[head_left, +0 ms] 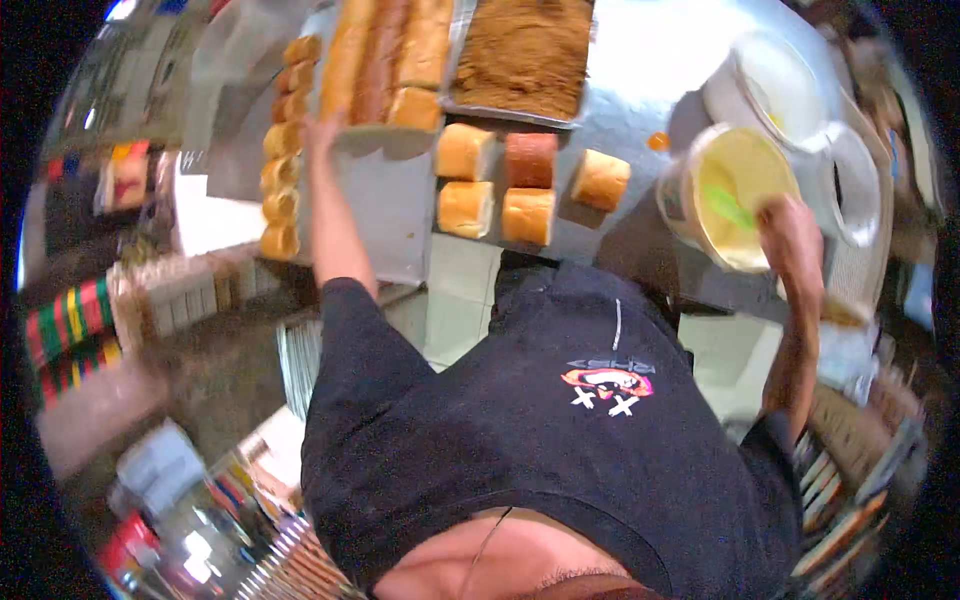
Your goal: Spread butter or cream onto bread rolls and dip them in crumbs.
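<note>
Presently, right hand [790, 235]: closed around the upper end of a green utensil [727, 207], above the right side of the cream tub; the finger detail is blurred.
Green utensil: bright and smooth-looking, lower end in the pale yellow filling; its full shape cannot be told.
Cream tub [678, 190]: round, off-white wall with a broad rim, located at the near right of the table; holds pale yellow filling [742, 165], soft and glossy, part of it smeared up the inner wall.
Left hand [322, 132]: at the near left corner of the long loaves, arm extended; blur hides the fingers, so whether they grip or only touch cannot be told.
Long loaves [383, 60]: set side by side at the far left, rounded crusts, golden at both sides and reddish brown in the middle.
Roll column [281, 172]: small golden rolls, domed, set in a line left of the loaves.
Metal tray [385, 205]: flat, grey, dull sheen; its bare part lies on the near side of the loaves.
Crumb tray [525, 55]: rectangular, thin metal rim, filled with coarse brown crumbly material; located right of the loaves.
Cut pieces [528, 215]: short blocks with smooth crusts and pale cut sides, four golden and one reddish; four stand in a cluster, one golden block apart to the right.
White tub [765, 95]: round, far right, just beyond the cream tub.
Table [640, 60]: grey metal, reflective at the far side.
</note>
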Motion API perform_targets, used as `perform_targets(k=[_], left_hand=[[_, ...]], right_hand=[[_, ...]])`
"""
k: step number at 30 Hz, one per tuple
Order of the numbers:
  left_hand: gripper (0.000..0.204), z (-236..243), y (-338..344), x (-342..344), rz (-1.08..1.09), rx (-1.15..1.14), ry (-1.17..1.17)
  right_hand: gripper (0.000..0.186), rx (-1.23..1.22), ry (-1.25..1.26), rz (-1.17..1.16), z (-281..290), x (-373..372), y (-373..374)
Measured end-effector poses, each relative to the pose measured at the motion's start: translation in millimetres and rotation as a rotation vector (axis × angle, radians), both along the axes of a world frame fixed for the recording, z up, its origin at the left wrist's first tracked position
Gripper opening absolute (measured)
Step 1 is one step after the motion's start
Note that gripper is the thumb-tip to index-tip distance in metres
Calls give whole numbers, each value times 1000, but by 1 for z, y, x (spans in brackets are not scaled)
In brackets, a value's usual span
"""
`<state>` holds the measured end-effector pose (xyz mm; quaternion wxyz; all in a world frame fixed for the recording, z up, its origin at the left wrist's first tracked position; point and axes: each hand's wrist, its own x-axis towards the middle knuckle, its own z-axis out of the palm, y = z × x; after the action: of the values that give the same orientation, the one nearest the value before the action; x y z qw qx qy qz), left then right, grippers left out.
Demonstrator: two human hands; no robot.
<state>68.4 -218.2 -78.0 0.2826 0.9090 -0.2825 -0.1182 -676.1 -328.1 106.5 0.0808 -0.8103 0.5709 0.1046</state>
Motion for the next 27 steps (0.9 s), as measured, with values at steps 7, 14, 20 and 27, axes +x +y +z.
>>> perform_targets(k=[7, 14, 20, 27], left_hand=[[73, 7, 15, 46, -226, 147, 81], [74, 19, 97, -26, -354, 566, 163], [64, 18, 122, -86, -101, 277, 46], [95, 158, 4, -365, -766, -438, 290]], right_hand=[[14, 204, -28, 195, -79, 38, -34], [22, 458, -511, 31, -24, -4, -40], [28, 729, -945, -485, -6, -55, -21], [22, 394, -1293, -338, 13, 27, 62]])
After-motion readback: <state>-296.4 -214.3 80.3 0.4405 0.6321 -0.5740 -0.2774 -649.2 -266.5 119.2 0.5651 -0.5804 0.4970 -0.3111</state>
